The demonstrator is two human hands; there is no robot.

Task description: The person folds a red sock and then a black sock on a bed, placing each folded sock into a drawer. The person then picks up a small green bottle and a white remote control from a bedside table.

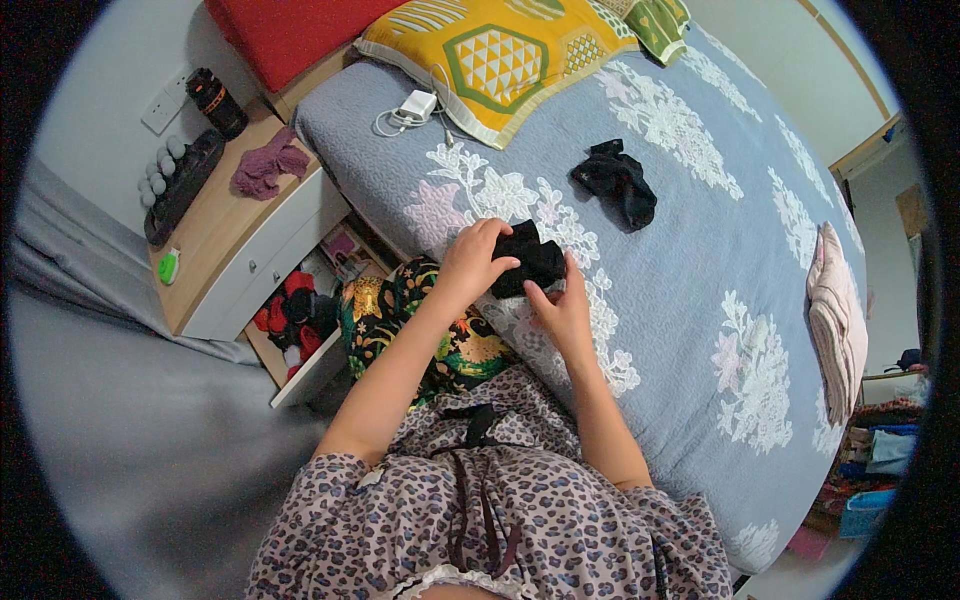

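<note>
She seems midway through folding a small black cloth (528,258) at the near edge of the bed (700,250), left hand (472,262) clamped over it, right hand (563,312) pinching its lower edge, and next probably needs a firm press flat

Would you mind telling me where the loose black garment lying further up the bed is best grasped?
Probably pinch the black garment at its raised, crumpled upper end, coming straight down from above. It lies loose on the bedspread, apart from the pillow, so nothing blocks the fingers, and the bunched folds offer something to pinch.
</note>
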